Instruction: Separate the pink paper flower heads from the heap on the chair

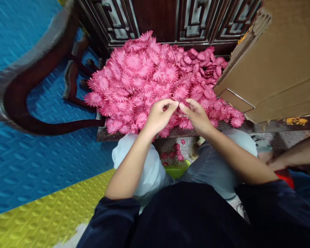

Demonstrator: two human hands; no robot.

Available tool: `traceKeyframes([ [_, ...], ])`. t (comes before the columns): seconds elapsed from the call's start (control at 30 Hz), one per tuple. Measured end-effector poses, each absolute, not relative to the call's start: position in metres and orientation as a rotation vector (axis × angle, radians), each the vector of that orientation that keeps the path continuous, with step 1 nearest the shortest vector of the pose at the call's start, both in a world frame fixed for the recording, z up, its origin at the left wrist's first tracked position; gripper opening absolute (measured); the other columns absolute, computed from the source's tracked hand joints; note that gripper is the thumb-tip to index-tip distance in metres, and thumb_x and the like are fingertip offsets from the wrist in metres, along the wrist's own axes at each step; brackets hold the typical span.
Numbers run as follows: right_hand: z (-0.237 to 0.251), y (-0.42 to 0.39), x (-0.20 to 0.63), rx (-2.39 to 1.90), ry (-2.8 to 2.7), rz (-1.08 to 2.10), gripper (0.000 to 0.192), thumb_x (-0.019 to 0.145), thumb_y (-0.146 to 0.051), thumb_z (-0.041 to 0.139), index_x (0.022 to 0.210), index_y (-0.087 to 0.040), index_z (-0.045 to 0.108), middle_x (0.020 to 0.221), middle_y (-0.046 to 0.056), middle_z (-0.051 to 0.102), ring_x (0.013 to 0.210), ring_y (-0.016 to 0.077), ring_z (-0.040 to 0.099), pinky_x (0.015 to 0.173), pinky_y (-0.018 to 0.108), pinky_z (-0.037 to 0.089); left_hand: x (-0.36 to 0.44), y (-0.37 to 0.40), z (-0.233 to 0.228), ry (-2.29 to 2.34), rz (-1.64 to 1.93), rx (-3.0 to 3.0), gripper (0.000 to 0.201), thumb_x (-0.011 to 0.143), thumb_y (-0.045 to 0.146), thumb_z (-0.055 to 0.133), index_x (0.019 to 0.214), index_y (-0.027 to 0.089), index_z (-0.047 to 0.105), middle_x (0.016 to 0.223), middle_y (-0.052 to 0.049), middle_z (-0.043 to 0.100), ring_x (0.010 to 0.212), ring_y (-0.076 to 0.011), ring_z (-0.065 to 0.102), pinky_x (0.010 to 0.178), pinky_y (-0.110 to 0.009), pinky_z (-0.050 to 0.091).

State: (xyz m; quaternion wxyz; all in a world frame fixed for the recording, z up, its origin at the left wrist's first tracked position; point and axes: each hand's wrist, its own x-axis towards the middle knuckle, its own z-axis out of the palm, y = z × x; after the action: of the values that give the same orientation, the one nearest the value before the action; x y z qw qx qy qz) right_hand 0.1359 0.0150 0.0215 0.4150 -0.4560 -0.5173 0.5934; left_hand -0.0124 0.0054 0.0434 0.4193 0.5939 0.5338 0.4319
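Flower piece: a small pink flower piece (pixel 180 102), thin and frilly, mostly hidden by the fingertips; pinched between both hands just above the front edge of the heap
Left hand: the left hand (pixel 158 115) is curled, knuckles up, thumb and forefinger closed together on the flower piece, forearm bare and rising from a dark sleeve
Right hand: the right hand (pixel 196 115) mirrors it, fingertips clamped on the same piece and touching the left hand's fingertips
Heap: a big mound of pink flowers (pixel 155 79), daisy-shaped with many narrow fringed petals, papery or cloth-like, piled loosely
Table: a dark wooden table (pixel 274 125) with a worn edge bears the heap, carved dark furniture behind it
Box: a plain brown cardboard box (pixel 274 62), tilted, just beside the heap on the right
Floor: embossed foam mats, blue (pixel 28 162) and yellow (pixel 41 217); a few pink flowers (pixel 174 153) lie below the table edge
Other person: another person's bare arm (pixel 297 155) at the right edge
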Motion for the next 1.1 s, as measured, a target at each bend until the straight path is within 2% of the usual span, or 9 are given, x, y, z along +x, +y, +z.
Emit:
traceKeyframes([
  [0.07,0.016,0.012,0.134,-1.245,-1.435,1.466,0.023,0.074,-0.042,0.057,0.080,-0.021,0.050,0.081,0.000,0.055,0.075,0.0136,0.053,0.074,0.031,0.045,-0.037,0.005,0.044,1.402,0.938,1.632,0.030,0.079,0.042,0.052,0.071,0.017,0.066,0.075,-0.003,0.066,0.072,-0.0134,0.058,0.072,-0.026,0.042],
  [0.13,0.012,0.006,0.130,-1.284,-1.654,1.482,0.017,0.074,-0.035,0.056,0.076,-0.019,0.051,0.075,-0.001,0.053,0.074,0.0140,0.051,0.076,0.031,0.042,-0.063,0.002,0.038,1.512,0.752,1.689,0.029,0.073,0.045,0.059,0.065,0.018,0.065,0.069,-0.002,0.066,0.066,-0.0138,0.057,0.066,-0.026,0.042],
  [0.27,0.005,-0.011,0.118,-1.200,-1.943,1.738,0.008,0.075,-0.025,0.048,0.069,-0.019,0.047,0.064,-0.004,0.048,0.065,0.0124,0.048,0.068,0.027,0.038,-0.086,-0.009,0.019,1.708,-0.051,1.762,0.013,0.059,0.033,0.069,0.062,0.021,0.065,0.062,-0.001,0.066,0.059,-0.0161,0.059,0.058,-0.025,0.040],
  [0.37,0.001,-0.020,0.113,-1.208,-2.101,1.775,0.008,0.074,-0.020,0.047,0.067,-0.018,0.046,0.066,-0.002,0.050,0.064,0.0110,0.047,0.064,0.024,0.036,-0.072,-0.013,0.013,1.846,-0.486,1.929,0.021,0.053,0.022,0.072,0.073,0.018,0.067,0.079,-0.009,0.070,0.075,-0.0235,0.064,0.065,-0.028,0.043],
  [0.47,-0.006,-0.028,0.112,-1.283,-2.325,1.589,0.007,0.076,-0.022,0.048,0.072,-0.017,0.050,0.071,0.001,0.056,0.065,0.0120,0.048,0.062,0.024,0.034,-0.053,-0.011,0.015,1.879,-0.731,1.972,0.039,0.051,0.019,0.075,0.088,0.012,0.066,0.097,-0.020,0.067,0.092,-0.0331,0.062,0.076,-0.036,0.044],
  [0.67,-0.024,-0.040,0.108,-1.212,-2.693,1.335,0.022,0.080,-0.022,0.042,0.095,-0.016,0.058,0.091,0.011,0.067,0.077,0.0194,0.060,0.066,0.027,0.037,-0.041,-0.008,-0.001,1.863,-0.837,1.963,0.057,0.044,0.027,0.083,0.095,0.007,0.066,0.098,-0.025,0.066,0.094,-0.0384,0.062,0.080,-0.043,0.043],
  [0.73,-0.026,-0.043,0.107,-1.243,-2.706,1.361,0.025,0.081,-0.024,0.042,0.098,-0.017,0.058,0.096,0.011,0.068,0.082,0.0203,0.061,0.068,0.027,0.039,-0.040,-0.006,-0.009,1.900,-0.823,1.960,0.046,0.055,0.022,0.077,0.098,0.007,0.065,0.099,-0.025,0.066,0.095,-0.0365,0.062,0.080,-0.042,0.043],
  [0.83,-0.024,-0.045,0.106,-1.282,-2.730,1.321,0.030,0.081,-0.024,0.042,0.107,-0.017,0.055,0.099,0.010,0.068,0.087,0.0212,0.062,0.071,0.027,0.041,-0.039,-0.002,-0.016,1.944,-0.777,1.931,0.028,0.073,0.012,0.058,0.099,0.007,0.065,0.102,-0.024,0.065,0.098,-0.0319,0.062,0.078,-0.038,0.046],
  [1.1,-0.032,-0.039,0.108,-1.311,-2.720,1.159,0.037,0.081,-0.022,0.039,0.114,-0.012,0.051,0.112,0.015,0.060,0.101,0.0242,0.058,0.085,0.032,0.042,-0.048,0.004,-0.003,2.039,-0.688,1.869,0.033,0.075,0.018,0.052,0.105,0.007,0.063,0.104,-0.021,0.064,0.100,-0.0290,0.060,0.079,-0.033,0.047],
])
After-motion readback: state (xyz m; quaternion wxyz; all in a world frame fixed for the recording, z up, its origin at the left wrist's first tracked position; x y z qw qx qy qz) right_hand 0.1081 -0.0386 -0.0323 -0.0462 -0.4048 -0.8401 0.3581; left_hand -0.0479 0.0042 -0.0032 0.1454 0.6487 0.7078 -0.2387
